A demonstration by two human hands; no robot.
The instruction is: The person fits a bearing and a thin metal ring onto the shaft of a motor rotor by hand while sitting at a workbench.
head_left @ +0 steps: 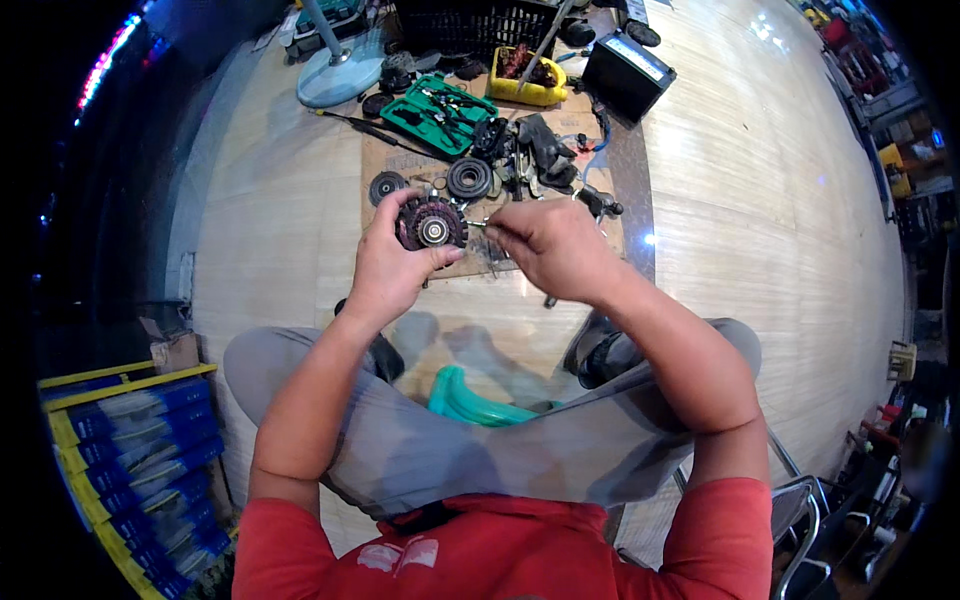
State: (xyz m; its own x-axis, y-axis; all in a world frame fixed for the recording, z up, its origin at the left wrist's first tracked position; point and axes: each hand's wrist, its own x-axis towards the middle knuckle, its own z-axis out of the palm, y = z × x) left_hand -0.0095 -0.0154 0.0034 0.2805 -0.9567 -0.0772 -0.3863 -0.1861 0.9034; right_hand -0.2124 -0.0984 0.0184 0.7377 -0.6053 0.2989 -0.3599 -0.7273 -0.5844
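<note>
My left hand [390, 265] grips a round dark rotor part [430, 224] with copper-red windings and a shiny metal hub, held up in front of me. My right hand [550, 245] is closed around a thin metal tool [478, 224] whose tip points at the side of the round part. Both hands hover above a sheet of cardboard [400, 160] on the wooden floor. On that cardboard lie a black pulley [469, 178], a smaller round disc [385, 186] and several dark machine parts [545, 150].
An open green tool case [440, 112] lies on the far side of the cardboard, with a yellow tray [525, 92], a black crate [470, 25], a black box [628, 70] and a fan base [340, 75]. A teal stool [470, 402] sits under my knees. Blue and yellow boxes [140, 440] are stacked at left.
</note>
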